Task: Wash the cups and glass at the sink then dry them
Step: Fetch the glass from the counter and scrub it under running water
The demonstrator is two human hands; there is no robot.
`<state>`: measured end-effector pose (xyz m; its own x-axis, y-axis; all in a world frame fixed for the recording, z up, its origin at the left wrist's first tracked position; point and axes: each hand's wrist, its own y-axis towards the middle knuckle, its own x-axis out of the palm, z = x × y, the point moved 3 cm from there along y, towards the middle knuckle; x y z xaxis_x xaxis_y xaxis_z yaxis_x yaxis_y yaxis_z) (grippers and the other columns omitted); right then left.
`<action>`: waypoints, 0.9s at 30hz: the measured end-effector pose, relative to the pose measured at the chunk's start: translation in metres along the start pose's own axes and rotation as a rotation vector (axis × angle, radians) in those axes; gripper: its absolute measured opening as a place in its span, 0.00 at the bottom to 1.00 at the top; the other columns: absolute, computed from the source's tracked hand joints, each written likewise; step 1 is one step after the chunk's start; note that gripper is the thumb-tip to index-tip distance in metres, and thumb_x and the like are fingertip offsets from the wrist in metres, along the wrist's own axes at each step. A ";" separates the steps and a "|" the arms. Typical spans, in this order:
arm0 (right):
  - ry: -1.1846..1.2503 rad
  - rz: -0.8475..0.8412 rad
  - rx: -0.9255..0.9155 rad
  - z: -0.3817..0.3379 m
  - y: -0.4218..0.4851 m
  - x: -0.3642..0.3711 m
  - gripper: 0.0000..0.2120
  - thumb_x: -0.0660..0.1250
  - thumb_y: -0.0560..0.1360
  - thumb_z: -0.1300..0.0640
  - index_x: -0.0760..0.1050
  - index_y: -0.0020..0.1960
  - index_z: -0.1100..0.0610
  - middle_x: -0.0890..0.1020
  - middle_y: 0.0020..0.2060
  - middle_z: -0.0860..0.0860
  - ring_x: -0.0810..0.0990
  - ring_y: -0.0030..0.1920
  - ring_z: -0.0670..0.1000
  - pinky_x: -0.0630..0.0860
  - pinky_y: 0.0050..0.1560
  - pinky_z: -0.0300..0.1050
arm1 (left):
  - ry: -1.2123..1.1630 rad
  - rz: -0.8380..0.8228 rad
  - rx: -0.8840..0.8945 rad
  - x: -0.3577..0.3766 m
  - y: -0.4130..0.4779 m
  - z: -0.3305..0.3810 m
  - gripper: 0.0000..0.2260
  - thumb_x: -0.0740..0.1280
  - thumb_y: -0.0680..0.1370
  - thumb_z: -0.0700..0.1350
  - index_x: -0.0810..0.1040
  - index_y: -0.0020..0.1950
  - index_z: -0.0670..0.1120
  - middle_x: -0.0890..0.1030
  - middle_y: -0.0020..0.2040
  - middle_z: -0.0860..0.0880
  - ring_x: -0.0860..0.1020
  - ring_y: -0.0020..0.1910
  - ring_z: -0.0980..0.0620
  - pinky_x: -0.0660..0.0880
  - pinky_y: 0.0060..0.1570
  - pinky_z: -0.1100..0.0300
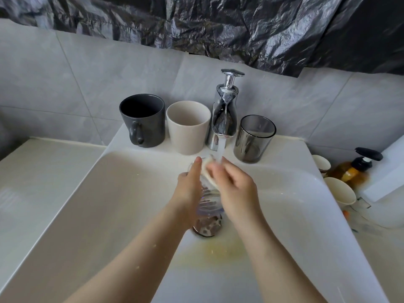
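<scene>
A clear ribbed glass (207, 201) is tilted over the white sink (122, 193), under the running water from the chrome tap (225, 119). My left hand (189, 189) grips the glass from its left side. My right hand (234, 189) holds a pale sponge (207, 171) pressed against the glass near its rim. On the ledge behind stand a dark grey mug (143, 120), a cream cup (188, 126) and a smoky grey tumbler (254, 137).
The metal drain (207, 227) lies below the glass, with a yellowish stain in front of it. To the right of the sink sit paper cups (340, 191) and an amber pump bottle (354, 170). Black plastic sheeting hangs on the wall above.
</scene>
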<state>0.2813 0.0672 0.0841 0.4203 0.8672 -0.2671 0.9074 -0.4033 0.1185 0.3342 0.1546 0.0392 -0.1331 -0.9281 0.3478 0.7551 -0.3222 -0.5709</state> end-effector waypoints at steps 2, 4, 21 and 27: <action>-0.088 -0.011 0.000 -0.002 0.006 0.006 0.14 0.63 0.74 0.40 0.73 0.60 0.39 0.80 0.47 0.38 0.78 0.51 0.40 0.74 0.55 0.42 | 0.077 -0.017 0.008 -0.001 -0.004 -0.002 0.42 0.65 0.61 0.74 0.70 0.67 0.49 0.78 0.59 0.37 0.82 0.49 0.37 0.80 0.41 0.43; 0.048 0.000 0.044 0.001 0.006 0.009 0.22 0.64 0.73 0.42 0.66 0.67 0.35 0.75 0.57 0.34 0.75 0.59 0.39 0.71 0.63 0.42 | 0.196 0.033 0.026 -0.006 -0.007 -0.001 0.39 0.63 0.63 0.74 0.70 0.64 0.50 0.79 0.56 0.38 0.81 0.52 0.37 0.78 0.51 0.39; -0.262 -0.043 -0.237 0.008 -0.012 0.016 0.20 0.55 0.72 0.46 0.76 0.61 0.39 0.73 0.62 0.36 0.65 0.60 0.47 0.62 0.61 0.29 | 0.275 0.056 0.257 -0.007 -0.022 0.012 0.26 0.59 0.75 0.65 0.73 0.61 0.47 0.80 0.55 0.42 0.81 0.51 0.44 0.77 0.53 0.45; 0.462 -0.180 0.188 0.016 -0.003 0.014 0.18 0.57 0.73 0.38 0.74 0.60 0.39 0.78 0.63 0.45 0.77 0.63 0.47 0.72 0.65 0.56 | 0.231 0.054 0.409 0.003 -0.025 0.006 0.16 0.59 0.79 0.60 0.70 0.57 0.50 0.76 0.49 0.48 0.77 0.46 0.47 0.77 0.47 0.52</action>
<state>0.2843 0.0755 0.0647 0.2548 0.9487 0.1870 0.9667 -0.2447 -0.0753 0.3187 0.1615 0.0593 -0.1909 -0.9737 0.1245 0.9497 -0.2153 -0.2273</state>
